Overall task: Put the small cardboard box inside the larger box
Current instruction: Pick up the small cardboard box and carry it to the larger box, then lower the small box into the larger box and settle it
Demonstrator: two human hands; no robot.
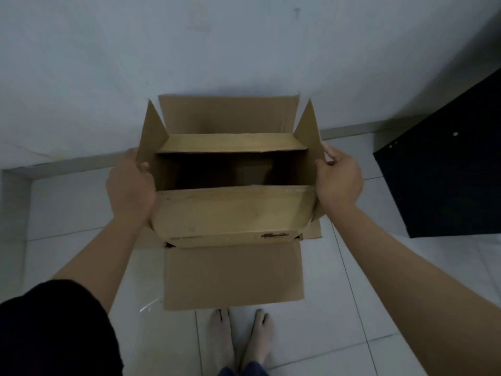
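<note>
I hold the small cardboard box by its two sides, with its top open, side flaps standing up and near flap folded toward me. My left hand grips its left wall and flap, thumb inside. On the other side, my right hand grips the right wall. The box is right over the larger box on the floor and hides its opening. Of the larger box I see only the near flap lying flat, the far flap against the wall and bits of the side flaps. The small box's inside is dark.
A white wall with a grey skirting stands just behind the boxes. A black cabinet is close on the right. My bare feet are on the white tiles just before the near flap. A scrap of clear tape lies beside it.
</note>
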